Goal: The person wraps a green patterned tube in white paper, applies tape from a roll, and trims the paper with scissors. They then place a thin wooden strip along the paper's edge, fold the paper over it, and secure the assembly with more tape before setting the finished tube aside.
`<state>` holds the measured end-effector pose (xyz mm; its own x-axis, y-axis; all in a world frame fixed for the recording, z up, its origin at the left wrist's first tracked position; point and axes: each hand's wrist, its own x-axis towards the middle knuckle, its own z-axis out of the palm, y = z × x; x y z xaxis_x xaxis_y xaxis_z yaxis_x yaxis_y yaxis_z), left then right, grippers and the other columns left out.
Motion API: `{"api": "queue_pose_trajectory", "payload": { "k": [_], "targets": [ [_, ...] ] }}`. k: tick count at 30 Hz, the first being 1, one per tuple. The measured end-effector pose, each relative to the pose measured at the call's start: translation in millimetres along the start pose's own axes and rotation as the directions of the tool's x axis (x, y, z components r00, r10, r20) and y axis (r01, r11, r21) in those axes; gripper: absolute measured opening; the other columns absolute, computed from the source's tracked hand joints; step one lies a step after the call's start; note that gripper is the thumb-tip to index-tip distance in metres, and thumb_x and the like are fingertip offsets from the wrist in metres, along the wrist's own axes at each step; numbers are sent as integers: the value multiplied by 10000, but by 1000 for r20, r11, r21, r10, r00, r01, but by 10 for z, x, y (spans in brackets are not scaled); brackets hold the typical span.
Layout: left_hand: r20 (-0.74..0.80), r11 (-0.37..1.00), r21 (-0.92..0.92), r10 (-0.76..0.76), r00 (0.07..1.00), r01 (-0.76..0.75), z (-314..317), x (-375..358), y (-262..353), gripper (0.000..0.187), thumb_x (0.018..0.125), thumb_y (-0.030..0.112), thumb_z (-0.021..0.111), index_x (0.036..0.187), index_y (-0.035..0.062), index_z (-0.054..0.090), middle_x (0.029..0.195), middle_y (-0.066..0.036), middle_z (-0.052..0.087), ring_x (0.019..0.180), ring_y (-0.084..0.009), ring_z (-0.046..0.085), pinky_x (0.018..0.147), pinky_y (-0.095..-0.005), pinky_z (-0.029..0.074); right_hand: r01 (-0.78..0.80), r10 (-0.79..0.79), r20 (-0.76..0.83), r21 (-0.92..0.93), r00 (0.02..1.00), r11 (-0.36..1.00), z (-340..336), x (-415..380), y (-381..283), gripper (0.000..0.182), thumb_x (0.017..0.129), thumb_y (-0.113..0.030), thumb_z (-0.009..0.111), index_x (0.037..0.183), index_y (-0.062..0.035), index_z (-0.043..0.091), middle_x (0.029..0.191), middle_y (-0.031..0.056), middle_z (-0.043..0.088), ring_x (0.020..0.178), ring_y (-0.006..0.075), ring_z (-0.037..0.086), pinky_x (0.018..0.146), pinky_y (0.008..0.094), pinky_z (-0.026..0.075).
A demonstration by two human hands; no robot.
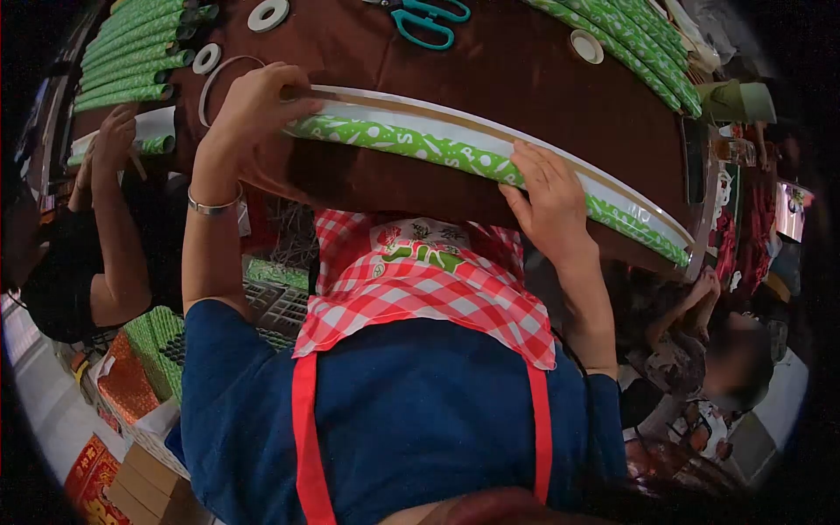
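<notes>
A long roll of green patterned wrapping paper (429, 149) lies across the near part of the brown-covered table. Its white edge shows along the far side, with a tan strip running lengthwise. My left hand (267, 101) is at the left end of the roll, its fingers curled in over the paper and slightly blurred. My right hand (551, 192) grips the roll right of the middle, fingers on top and thumb on the near side.
Finished-looking green rolls (131, 52) are stacked at far left, with more rolls (621, 44) at far right. Teal-handled scissors (429, 19), a white tape ring (267, 15) and a smaller ring (206, 59) lie beyond. Another person's hand (114, 136) works at left; other people sit at right.
</notes>
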<state>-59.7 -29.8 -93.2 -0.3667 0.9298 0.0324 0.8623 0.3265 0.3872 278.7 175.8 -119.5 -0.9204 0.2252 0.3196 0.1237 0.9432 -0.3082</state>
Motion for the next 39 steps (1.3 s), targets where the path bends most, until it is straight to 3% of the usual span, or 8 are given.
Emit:
{"api": "queue_pose_trajectory", "payload": {
  "k": [3,13,18,25,32,34,35,39],
  "targets": [
    [185,999,-17,-41,982,45,-55,72,28,205,848,164,702,936,-16,657,865,-121,633,737,-266,615,670,-379,479,15,-15,-16,9,1000,1000,-12,12,-5,419,736,-136,750,1102,-15,587,1185,142,620,1101,314,573,921,426,468],
    [-155,943,170,-263,952,288,-257,-100,-176,275,847,344,663,882,76,712,760,-96,645,689,-271,643,623,-348,495,5,-5,1,-17,1000,1000,22,-14,11,417,765,-143,734,1134,-12,591,1192,147,617,1118,323,566,945,422,456],
    [-52,989,26,-146,988,148,7,0,31,371,808,443,694,905,86,712,805,-89,653,732,-280,644,655,-361,507,7,-7,-1,-17,1000,1000,6,-9,7,411,769,-139,731,1133,-10,593,1198,148,615,1123,324,560,951,422,452],
    [23,999,29,43,999,-43,149,181,260,336,800,308,750,976,30,682,893,-126,651,775,-285,638,644,-386,492,-4,4,10,-5,1000,1000,4,-5,-8,422,770,-136,730,1144,-8,582,1200,151,610,1120,329,558,949,426,453],
    [44,989,-108,-92,995,96,-67,150,125,205,795,228,691,882,43,673,713,-119,649,662,-316,628,617,-382,488,7,-8,-8,-8,1000,1000,17,-16,18,428,766,-146,732,1143,-13,579,1200,147,609,1117,332,561,937,427,457],
    [84,934,-131,-323,943,332,-146,115,145,172,878,156,663,905,-14,660,750,-109,611,623,-225,577,581,-362,452,9,-9,-12,-8,1000,1000,21,-15,18,425,765,-146,733,1140,-14,580,1201,146,609,1113,332,563,935,428,459],
    [20,994,-87,-66,998,68,-139,84,-64,183,869,170,677,917,-7,669,788,-102,607,654,-230,578,599,-365,453,9,-9,-15,-9,1000,1000,22,-15,16,423,764,-147,733,1136,-16,582,1202,144,609,1109,331,566,933,429,460],
    [60,1000,-15,18,998,-17,-123,88,184,294,801,301,720,908,29,691,816,-117,620,746,-283,617,648,-385,475,20,-20,-34,-8,999,1000,13,-2,-4,416,765,-149,733,1131,-17,584,1197,142,613,1103,330,570,929,429,463]
  ]
}}
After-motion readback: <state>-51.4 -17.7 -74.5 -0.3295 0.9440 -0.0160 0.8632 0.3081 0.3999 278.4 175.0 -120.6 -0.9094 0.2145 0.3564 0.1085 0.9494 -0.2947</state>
